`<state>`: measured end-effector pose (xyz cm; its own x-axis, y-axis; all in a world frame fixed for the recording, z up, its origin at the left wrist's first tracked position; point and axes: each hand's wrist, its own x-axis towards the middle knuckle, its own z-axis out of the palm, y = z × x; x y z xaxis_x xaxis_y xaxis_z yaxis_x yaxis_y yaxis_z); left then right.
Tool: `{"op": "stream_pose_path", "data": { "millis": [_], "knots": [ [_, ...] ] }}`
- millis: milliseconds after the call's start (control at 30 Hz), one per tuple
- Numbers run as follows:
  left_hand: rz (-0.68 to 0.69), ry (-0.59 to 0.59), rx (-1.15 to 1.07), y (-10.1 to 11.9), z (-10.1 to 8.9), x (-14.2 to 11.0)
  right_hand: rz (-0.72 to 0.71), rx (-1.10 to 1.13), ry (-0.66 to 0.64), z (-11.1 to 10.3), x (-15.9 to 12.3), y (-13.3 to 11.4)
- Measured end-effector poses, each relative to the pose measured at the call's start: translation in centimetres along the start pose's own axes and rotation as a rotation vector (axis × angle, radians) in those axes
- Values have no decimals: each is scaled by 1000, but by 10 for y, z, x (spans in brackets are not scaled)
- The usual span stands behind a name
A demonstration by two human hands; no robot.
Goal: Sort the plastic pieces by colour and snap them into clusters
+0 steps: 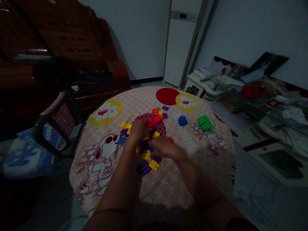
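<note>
A pile of plastic building blocks in yellow, purple, red and blue lies mid-table, and both hands are in it. My left hand (139,130) is over the pile's left side, fingers bent and drawn together; what they hold, if anything, is hidden. My right hand (165,147) reaches in from the right, its finger and thumb closed around a small blue block (152,149). Yellow blocks (154,165) and purple blocks (143,168) lie at the near edge. Red blocks (157,120) are just beyond the left fingers. At the left are more yellow blocks (126,125) and a blue piece (121,141).
The round table has a patterned cloth (168,186). Right of the pile stand a blue block cluster (182,120) and a larger green cluster (206,124). A folding chair (60,118) is at the left, a wooden sofa (79,48) behind, and a cluttered cabinet (252,128) at the right.
</note>
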<state>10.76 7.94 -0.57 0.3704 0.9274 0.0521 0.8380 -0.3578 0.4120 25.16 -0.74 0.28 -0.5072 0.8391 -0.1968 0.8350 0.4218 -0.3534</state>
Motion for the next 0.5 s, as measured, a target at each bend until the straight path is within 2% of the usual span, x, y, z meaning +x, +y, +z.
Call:
{"op": "stream_pose_path", "data": {
  "millis": [133, 267, 367, 500],
  "knots": [
    [9, -21, -31, 4, -4, -1, 29, -19, 22, -1, -3, 4],
    [23, 0, -48, 4, -3, 0, 128, 159, 212, -16, -14, 37],
    [48, 12, -75, 3, -1, 1, 320, 331, 409, -27, -30, 72],
    [75, 15, -92, 2, 0, 2, 691, 715, 601, -28, -50, 119]
  ]
}}
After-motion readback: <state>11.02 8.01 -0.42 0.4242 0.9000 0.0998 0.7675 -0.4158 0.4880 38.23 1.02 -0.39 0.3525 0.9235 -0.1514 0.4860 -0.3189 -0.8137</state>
